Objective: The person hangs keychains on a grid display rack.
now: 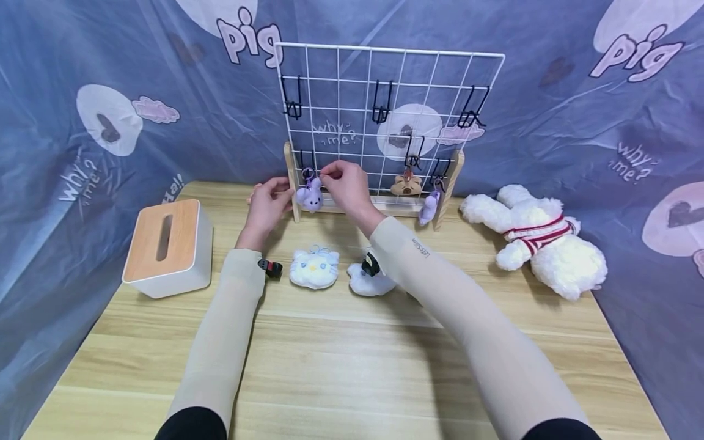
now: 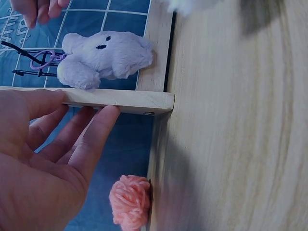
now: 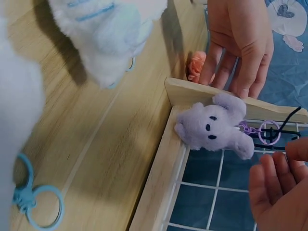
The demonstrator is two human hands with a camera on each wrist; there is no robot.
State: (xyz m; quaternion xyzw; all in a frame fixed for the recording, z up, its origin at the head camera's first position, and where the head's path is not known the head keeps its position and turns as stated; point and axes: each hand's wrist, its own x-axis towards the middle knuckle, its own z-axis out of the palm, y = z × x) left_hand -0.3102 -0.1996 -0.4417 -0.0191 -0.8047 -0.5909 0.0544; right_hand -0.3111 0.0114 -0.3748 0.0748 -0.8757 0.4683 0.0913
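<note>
A lilac plush keychain [image 1: 311, 194] with dark eyes hangs at the grid rack's lower left, its purple ring [image 3: 270, 133] over a black hook [image 3: 276, 137]. My left hand [image 1: 267, 205] touches the outer side of the wooden post [image 2: 120, 99], fingers nearly straight. To the right of the keychain is my right hand [image 1: 348, 183], fingers loosely bent. In the left wrist view, a gap separates its fingertips [image 2: 30, 20] from the hook and plush, and nothing shows in it. Behind the left hand sits a coral yarn ball [image 2: 130, 202].
Black hooks [image 1: 381, 113] line the white grid [image 1: 352, 79]. A brown plush keychain [image 1: 407, 184] and another lilac one [image 1: 429, 208] hang right. Two white plushes, a cat face [image 1: 313, 269] and another [image 1: 368, 282], lie in front. A tissue box [image 1: 165, 244] and large white plush [image 1: 561, 250] flank them.
</note>
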